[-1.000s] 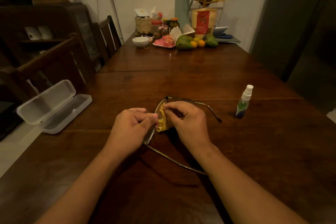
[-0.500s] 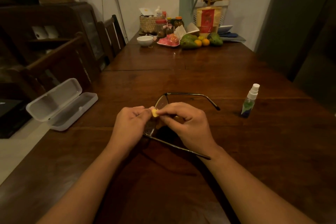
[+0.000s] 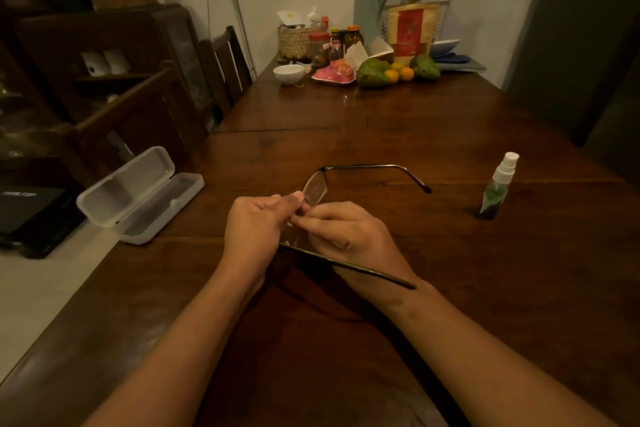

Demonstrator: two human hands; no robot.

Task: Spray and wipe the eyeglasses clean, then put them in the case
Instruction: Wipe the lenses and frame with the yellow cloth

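Note:
The eyeglasses (image 3: 316, 188) are held just above the dark wooden table (image 3: 433, 253), arms unfolded and pointing right. Droplets speckle the far lens. My left hand (image 3: 258, 225) pinches the frame near the bridge. My right hand (image 3: 349, 236) is curled over the near lens; its fingertips meet my left thumb. The yellow cloth is hidden under my fingers. A white glasses case (image 3: 138, 196) lies open at the table's left edge. A small spray bottle (image 3: 498, 185) with a white nozzle stands upright to the right.
At the table's far end stand a white bowl (image 3: 288, 73), a pink dish (image 3: 334, 74), green and orange fruit (image 3: 388, 73), jars, a woven basket (image 3: 294, 42) and a pale flask (image 3: 369, 5). Wooden chairs (image 3: 225, 66) line the left side.
The yellow cloth, visible on the far lens earlier, has slipped out of sight under my fingers. My right hand moved from the far lens to the near one, baring the speckled far lens.

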